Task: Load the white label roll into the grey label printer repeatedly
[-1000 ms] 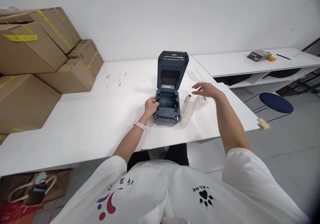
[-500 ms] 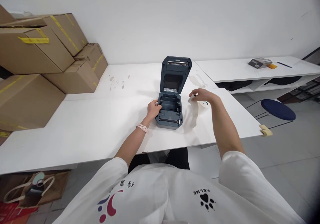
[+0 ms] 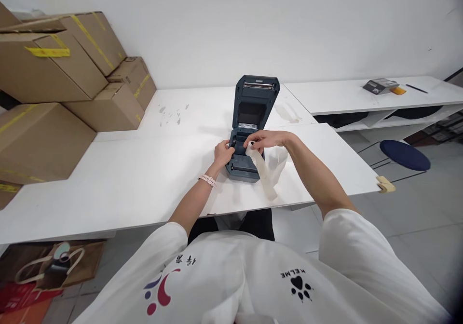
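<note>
A dark grey label printer [image 3: 244, 162] stands on the white table with its lid [image 3: 256, 100] raised. My left hand [image 3: 223, 154] grips the printer's left side wall, thumb over the rim at the inner bay. Held in the fingers of my right hand [image 3: 265, 140] is a small white paper roll [image 3: 250, 148], over the right part of the open bay. A loose paper strip [image 3: 265, 177] trails from the roll over the printer's right front corner, down toward the table, and loops back up below my right wrist. My right hand and the roll hide part of the bay.
Taped cardboard boxes [image 3: 79, 59] are stacked at the left. On the lower shelf unit at the right lie a small dark box [image 3: 379, 86], an orange item [image 3: 398, 90] and a black pen-like stick [image 3: 416, 88]. A blue stool [image 3: 405, 155] stands beyond the table's right end.
My right hand has moved left with the paper roll, from the table beside the printer to over its open bay, drawing the strip along. My left hand stays on the printer's side.
</note>
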Action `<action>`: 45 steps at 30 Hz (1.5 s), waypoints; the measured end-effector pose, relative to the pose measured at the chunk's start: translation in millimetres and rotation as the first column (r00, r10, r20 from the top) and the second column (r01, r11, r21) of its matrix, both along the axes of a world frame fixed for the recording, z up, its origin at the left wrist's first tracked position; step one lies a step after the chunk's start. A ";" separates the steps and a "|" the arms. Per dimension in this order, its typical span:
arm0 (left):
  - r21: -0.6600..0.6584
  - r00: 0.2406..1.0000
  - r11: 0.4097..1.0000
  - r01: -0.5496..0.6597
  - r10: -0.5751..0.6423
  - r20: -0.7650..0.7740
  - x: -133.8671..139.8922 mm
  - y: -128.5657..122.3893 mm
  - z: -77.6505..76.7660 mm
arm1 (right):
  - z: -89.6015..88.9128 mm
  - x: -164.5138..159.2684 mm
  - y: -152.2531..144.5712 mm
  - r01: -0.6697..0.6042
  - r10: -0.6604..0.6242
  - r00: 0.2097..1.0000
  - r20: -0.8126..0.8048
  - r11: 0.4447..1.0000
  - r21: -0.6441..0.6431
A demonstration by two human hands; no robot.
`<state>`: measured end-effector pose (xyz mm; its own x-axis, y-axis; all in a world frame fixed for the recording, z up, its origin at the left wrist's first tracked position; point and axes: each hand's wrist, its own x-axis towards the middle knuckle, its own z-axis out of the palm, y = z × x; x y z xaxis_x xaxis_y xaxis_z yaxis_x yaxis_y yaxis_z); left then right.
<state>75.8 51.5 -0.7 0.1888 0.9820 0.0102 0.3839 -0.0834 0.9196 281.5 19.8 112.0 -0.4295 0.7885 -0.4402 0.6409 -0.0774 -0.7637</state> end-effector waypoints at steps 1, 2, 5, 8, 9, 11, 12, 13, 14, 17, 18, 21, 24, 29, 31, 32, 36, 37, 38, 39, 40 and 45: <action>-0.003 1.000 1.000 0.000 0.000 -0.002 0.0 -0.2 0.4 | -0.1 0.1 1.3 0.000 -0.002 0.999 -0.038 0.999 -0.048; -0.006 1.000 1.000 0.000 0.000 -0.004 0.1 -0.3 0.5 | -0.3 1.1 2.1 0.003 -0.011 0.997 -0.081 0.996 -0.090; -0.005 1.000 1.000 -0.003 0.003 -0.003 0.3 -0.3 -0.3 | -3.5 6.4 2.9 -0.006 -0.021 0.985 -0.169 0.988 -0.156; 0.000 1.000 1.000 -0.012 0.012 0.002 0.6 0.5 -2.6 | -9.5 9.8 3.7 -0.068 0.043 0.981 -0.192 0.989 -0.129; 0.002 1.000 1.000 -0.011 0.011 0.004 0.6 0.8 -3.3 | -11.4 9.6 4.4 -0.082 0.061 0.982 -0.179 0.990 -0.112; 0.003 1.000 1.000 -0.006 0.006 0.006 0.6 1.4 -4.5 | -14.0 7.0 7.0 -0.099 0.093 0.990 -0.106 0.994 -0.045; 0.005 1.000 1.000 -0.006 0.006 0.004 0.5 1.6 -4.9 | -14.5 4.9 9.1 -0.116 0.116 0.992 -0.051 0.993 0.010; 0.007 1.000 1.000 -0.006 0.006 0.000 0.3 1.8 -5.2 | -14.7 2.5 11.9 -0.148 0.147 0.989 0.014 0.986 0.071; 0.010 1.000 1.000 -0.007 0.007 -0.005 0.2 2.0 -5.5 | -14.7 -0.2 15.1 -0.191 0.180 0.979 0.091 0.973 0.130; 0.011 1.000 1.000 -0.001 0.001 -0.001 -0.4 2.2 -6.6 | -16.9 -9.4 26.7 -0.307 0.187 0.887 0.421 0.921 0.238; 0.006 1.000 1.000 0.004 -0.004 0.008 -0.5 2.2 -7.2 | -19.4 -13.1 30.5 -0.336 0.155 0.827 0.540 0.907 0.254; -0.010 0.999 1.000 0.011 -0.011 0.042 -0.4 2.4 -8.7 | -32.6 -25.4 38.9 -0.393 0.073 0.674 0.735 0.877 0.274; -0.016 0.998 1.000 0.004 -0.003 0.061 0.2 3.0 -9.8 | -46.8 -36.6 39.3 -0.395 0.049 0.664 0.746 0.870 0.295; -0.028 0.998 1.000 -0.001 0.003 0.070 -0.3 4.8 -12.8 | -51.7 -42.1 9.8 -0.349 -0.083 0.692 0.717 0.831 0.433; -0.048 0.996 0.999 -0.006 0.010 0.090 -0.3 4.2 -14.2 | -52.7 -41.9 -14.9 -0.255 -0.188 0.765 0.616 0.790 0.558; -0.055 0.994 0.998 -0.011 0.017 0.112 -0.1 3.5 -14.7 | -54.7 -42.4 -28.9 -0.185 -0.242 0.805 0.541 0.764 0.618; -0.134 0.962 0.991 0.018 0.019 0.272 1.8 -1.1 -14.7 | -72.1 -52.7 -81.4 0.030 -0.375 0.874 0.309 0.676 0.736; -0.164 0.951 0.986 0.043 0.010 0.309 2.3 -2.0 -14.2 | -77.0 -57.0 -90.6 0.049 -0.397 0.871 0.289 0.656 0.753; -0.193 0.941 0.979 0.067 0.002 0.337 2.6 -2.6 -13.7 | -81.3 -61.5 -97.6 0.057 -0.419 0.864 0.281 0.635 0.771; -0.217 0.935 0.972 0.086 -0.003 0.355 2.8 -2.9 -13.0 | -84.7 -65.8 -102.6 0.053 -0.436 0.854 0.283 0.615 0.787; -0.234 0.932 0.968 0.095 -0.004 0.363 3.0 -3.0 -12.3 | -87.2 -69.6 -105.8 0.038 -0.445 0.847 0.292 0.598 0.801; -0.277 0.932 0.955 0.110 -0.002 0.362 2.2 -3.7 -8.6 | -89.4 -79.1 -110.4 0.007 -0.442 0.846 0.297 0.568 0.823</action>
